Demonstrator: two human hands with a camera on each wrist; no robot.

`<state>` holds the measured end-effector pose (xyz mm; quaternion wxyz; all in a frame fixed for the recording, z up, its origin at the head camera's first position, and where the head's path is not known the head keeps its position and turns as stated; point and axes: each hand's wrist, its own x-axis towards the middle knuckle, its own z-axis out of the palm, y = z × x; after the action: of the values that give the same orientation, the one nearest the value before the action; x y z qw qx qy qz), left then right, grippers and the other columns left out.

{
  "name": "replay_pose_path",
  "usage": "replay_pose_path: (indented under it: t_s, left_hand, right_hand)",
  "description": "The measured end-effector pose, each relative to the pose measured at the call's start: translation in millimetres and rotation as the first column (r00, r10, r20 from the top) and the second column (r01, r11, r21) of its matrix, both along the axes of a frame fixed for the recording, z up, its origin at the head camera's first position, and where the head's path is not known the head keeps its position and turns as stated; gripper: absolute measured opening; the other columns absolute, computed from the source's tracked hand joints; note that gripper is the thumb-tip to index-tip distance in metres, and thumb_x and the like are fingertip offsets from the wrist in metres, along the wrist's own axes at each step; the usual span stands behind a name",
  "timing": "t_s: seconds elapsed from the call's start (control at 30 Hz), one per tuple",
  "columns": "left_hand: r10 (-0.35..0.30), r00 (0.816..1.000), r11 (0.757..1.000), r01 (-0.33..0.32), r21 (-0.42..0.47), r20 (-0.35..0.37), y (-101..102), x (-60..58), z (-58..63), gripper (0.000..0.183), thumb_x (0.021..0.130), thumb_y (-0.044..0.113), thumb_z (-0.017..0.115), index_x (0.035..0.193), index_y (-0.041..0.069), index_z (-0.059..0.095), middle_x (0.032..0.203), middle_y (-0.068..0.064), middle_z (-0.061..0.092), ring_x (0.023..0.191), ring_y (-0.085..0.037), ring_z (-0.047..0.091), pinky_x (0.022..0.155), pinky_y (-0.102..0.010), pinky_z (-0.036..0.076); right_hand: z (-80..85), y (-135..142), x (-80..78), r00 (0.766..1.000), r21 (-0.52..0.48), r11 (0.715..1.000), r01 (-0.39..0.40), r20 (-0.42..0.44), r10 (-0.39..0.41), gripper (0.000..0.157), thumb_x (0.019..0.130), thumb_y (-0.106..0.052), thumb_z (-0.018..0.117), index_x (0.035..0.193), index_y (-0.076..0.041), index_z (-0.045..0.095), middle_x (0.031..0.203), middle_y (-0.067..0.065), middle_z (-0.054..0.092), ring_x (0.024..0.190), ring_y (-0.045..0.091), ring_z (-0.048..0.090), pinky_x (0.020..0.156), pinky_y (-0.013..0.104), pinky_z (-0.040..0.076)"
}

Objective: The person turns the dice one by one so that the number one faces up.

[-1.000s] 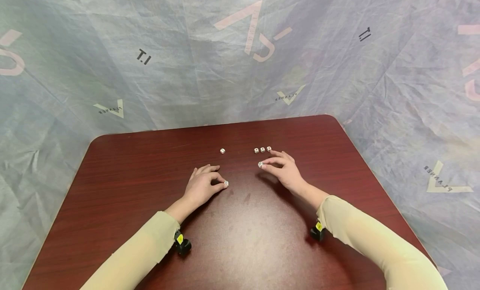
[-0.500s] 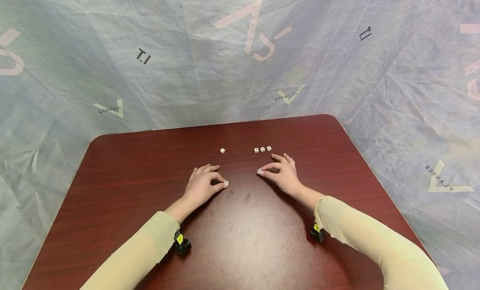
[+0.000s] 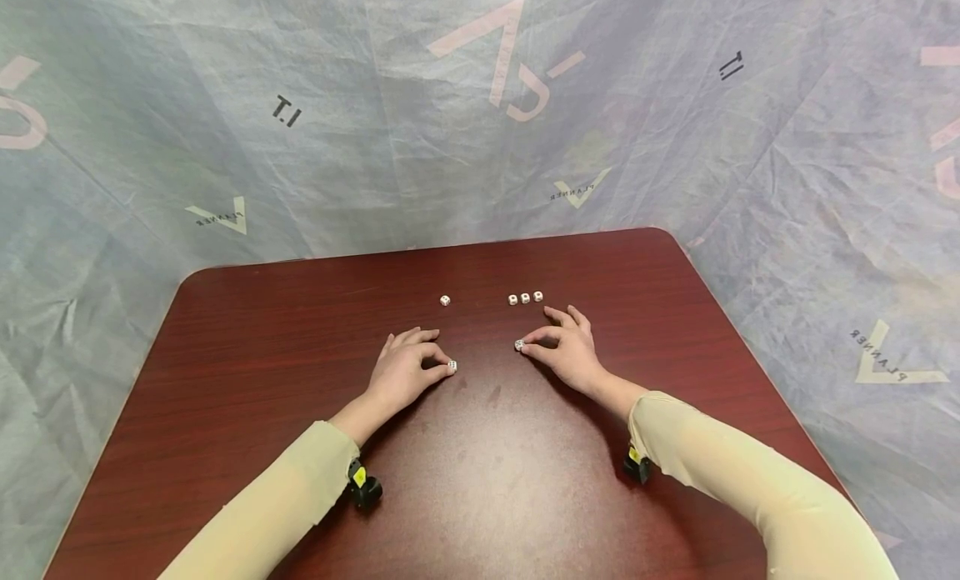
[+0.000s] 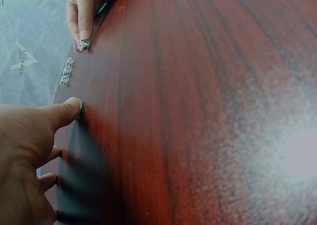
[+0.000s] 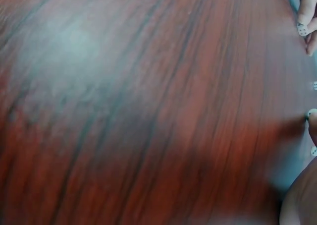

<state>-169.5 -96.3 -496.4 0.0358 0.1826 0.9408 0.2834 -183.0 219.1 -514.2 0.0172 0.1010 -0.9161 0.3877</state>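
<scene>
In the head view my left hand (image 3: 405, 372) pinches a white die (image 3: 453, 367) between thumb and forefinger, just above or at the tabletop; I cannot tell which. To the right, my right hand (image 3: 567, 352) pinches another white die (image 3: 519, 345) with black pips, its other fingers spread behind. Beyond that hand, three white dice (image 3: 525, 298) stand in a short row. A single die (image 3: 445, 300) lies farther left, past my left fingertips. The left wrist view shows the right hand's die (image 4: 83, 45) near the top, while my left thumb (image 4: 65, 112) mostly hides its own die.
The dark red wooden table (image 3: 300, 313) has rounded far corners. Grey printed fabric (image 3: 375, 130) hangs behind it and along both sides. A black wrist camera (image 3: 365, 486) sits below the left wrist, and another (image 3: 636, 465) below the right.
My right hand, with its die, has drawn back from the row of three toward me and slightly left, then nearly stopped. My left hand and the dice on the table have stayed put.
</scene>
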Motion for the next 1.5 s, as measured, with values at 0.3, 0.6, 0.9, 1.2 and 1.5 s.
replay_pose_path:
  t_s: [0.3,0.6,0.9,1.2,1.5]
  left_hand:
    - [0.003,1.000,1.000,-0.003,-0.001,0.006,1,0.5,2.0,0.011,0.093,0.036,0.077,0.096,0.027,0.080,0.152,-0.007,0.052,0.149,-0.035,0.034,0.121,-0.064,0.011]
    - [0.005,1.000,1.000,-0.005,-0.005,0.007,1,0.3,2.8,0.011,0.093,0.037,0.077,0.097,0.027,0.080,0.152,-0.007,0.052,0.149,-0.034,0.034,0.121,-0.064,0.011]
    - [0.006,1.000,1.000,-0.006,-0.010,0.008,1,-0.7,1.1,0.011,0.093,0.037,0.077,0.097,0.028,0.080,0.152,-0.007,0.052,0.149,-0.034,0.033,0.121,-0.063,0.011]
    - [0.007,1.000,1.000,-0.006,-0.006,0.011,0,-1.1,-0.9,0.011,0.093,0.038,0.077,0.097,0.028,0.080,0.153,-0.006,0.051,0.149,-0.033,0.033,0.121,-0.063,0.011]
    - [0.003,1.000,1.000,-0.003,0.000,0.006,0,-1.4,-2.5,0.011,0.093,0.038,0.077,0.097,0.028,0.080,0.153,-0.006,0.051,0.149,-0.034,0.032,0.121,-0.063,0.011]
  right_hand:
    - [-0.2,4,1.5,1.000,0.025,1.000,-0.006,0.003,0.006,0.011,0.090,-0.033,0.081,0.099,-0.026,0.083,0.158,0.015,0.040,0.153,0.043,0.007,0.119,0.064,0.006]
    - [-0.7,4,1.7,1.000,0.032,0.999,-0.001,-0.008,0.001,0.011,0.090,-0.033,0.081,0.098,-0.025,0.082,0.157,0.015,0.042,0.153,0.042,0.008,0.120,0.061,0.007]
    - [-0.6,6,1.7,1.000,0.026,1.000,-0.009,-0.016,0.009,0.015,0.089,-0.032,0.083,0.101,-0.025,0.082,0.155,0.014,0.046,0.152,0.042,0.010,0.120,0.061,0.008]
    - [5.6,9,-1.4,0.996,0.085,0.996,-0.024,-0.085,0.031,0.022,0.086,-0.034,0.085,0.105,-0.023,0.082,0.148,0.013,0.054,0.150,0.043,0.019,0.119,0.061,0.012]
    - [13.1,11,-4.6,0.988,0.161,0.986,-0.038,-0.140,0.061,0.024,0.085,-0.034,0.085,0.106,-0.022,0.082,0.144,0.012,0.057,0.146,0.043,0.026,0.116,0.063,0.017]
